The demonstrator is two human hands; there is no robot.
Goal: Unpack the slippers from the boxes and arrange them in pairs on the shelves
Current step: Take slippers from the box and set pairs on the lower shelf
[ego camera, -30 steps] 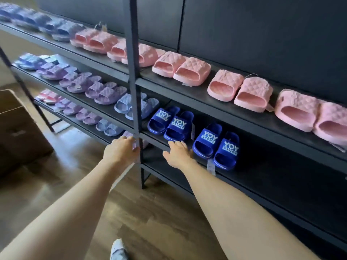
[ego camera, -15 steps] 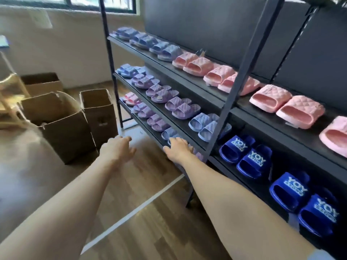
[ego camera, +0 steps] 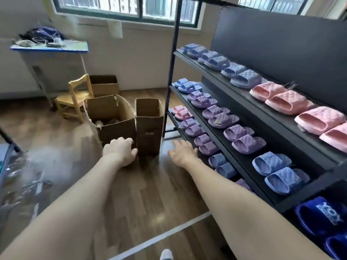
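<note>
Left hand [ego camera: 120,150] and right hand [ego camera: 183,152] are swinging from shelves [ego camera: 281,200] to boxes [ego camera: 149,126], both loose and empty. I am aiming into the big box [ego camera: 117,132] for a pair.

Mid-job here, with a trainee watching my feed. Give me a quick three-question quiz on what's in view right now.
1. True or false: the left hand and the right hand each hold a slipper.
2. The pair at the window end of the top shelf is: A pink, B light blue, C dark blue.
3. Fill in: ___ cardboard boxes stand on the floor.
Key: 1 false, both hands are empty; 2 B; 3 three.
</note>
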